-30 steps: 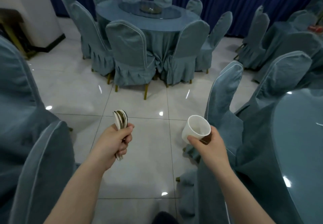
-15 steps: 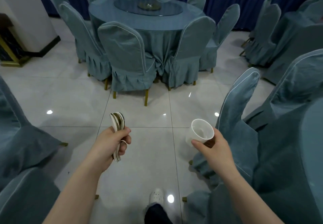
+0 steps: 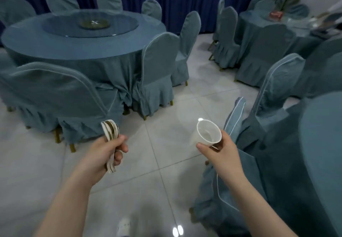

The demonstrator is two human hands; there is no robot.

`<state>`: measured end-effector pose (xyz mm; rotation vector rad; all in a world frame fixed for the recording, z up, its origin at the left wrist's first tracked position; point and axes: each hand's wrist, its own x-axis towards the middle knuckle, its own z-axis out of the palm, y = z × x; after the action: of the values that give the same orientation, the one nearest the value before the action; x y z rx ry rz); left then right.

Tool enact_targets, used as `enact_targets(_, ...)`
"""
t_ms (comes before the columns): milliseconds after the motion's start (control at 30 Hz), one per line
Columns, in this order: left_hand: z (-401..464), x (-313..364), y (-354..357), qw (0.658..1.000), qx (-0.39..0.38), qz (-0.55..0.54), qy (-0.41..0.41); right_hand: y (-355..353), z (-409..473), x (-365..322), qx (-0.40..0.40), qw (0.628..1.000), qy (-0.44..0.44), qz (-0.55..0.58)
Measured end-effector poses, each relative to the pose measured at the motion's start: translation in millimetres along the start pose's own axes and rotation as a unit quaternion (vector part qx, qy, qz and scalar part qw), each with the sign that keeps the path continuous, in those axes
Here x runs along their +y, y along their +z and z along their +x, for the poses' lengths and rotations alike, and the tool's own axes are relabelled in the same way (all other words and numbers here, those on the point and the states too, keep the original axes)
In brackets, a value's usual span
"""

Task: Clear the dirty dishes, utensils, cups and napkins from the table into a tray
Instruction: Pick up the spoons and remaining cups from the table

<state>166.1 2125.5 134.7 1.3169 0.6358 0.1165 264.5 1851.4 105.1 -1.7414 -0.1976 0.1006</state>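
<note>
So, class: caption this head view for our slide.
Left hand grips stacked spoons, right hand holds a white cup, walking between covered banquet chairs.

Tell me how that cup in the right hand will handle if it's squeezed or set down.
The cup looks thin-walled and translucent, so it is probably light and would likely buckle under a hard squeeze. The right hand pinches it near the rim, tilted. Narrower at its base and seemingly near empty, it may tip easily once set down.
</note>
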Motion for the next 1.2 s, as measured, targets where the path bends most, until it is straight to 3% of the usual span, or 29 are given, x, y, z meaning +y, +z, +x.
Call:
enact_targets(233, 179.4, 70.0, 51.9, 0.99, -0.131, 0.056, 0.007, -3.8, 120.4, -15.9, 0.142, 0.99, 0.006, 0.0)
enact_targets(467, 321.4, 150.2, 160.6, 0.943, -0.292, 0.146, 0.063, -27.2, 194.8, -23.1, 0.308, 0.951, 0.001, -0.02)
enact_targets(633, 372.0, 169.5, 268.0, 0.893, -0.416, 0.167, 0.049, -77.2, 223.0, -7.4, 0.41, 0.91, 0.035, -0.043)
enact_targets(833, 437.4, 182.3, 394.6, 0.857, -0.475, 0.196, 0.042, -155.8, 298.8, 25.0, 0.496, 0.866, 0.048, -0.036)
enact_targets(1033, 476.5, 187.2, 515.6, 0.791, -0.549, 0.264, 0.059, -209.8, 358.6, 45.3, 0.542, 0.838, 0.065, -0.02)
enact_targets(1200, 472.0, 170.3, 624.5, 0.727, -0.627, 0.271, 0.068, -251.8, 365.6, 66.9, 0.614, 0.784, 0.09, -0.011)
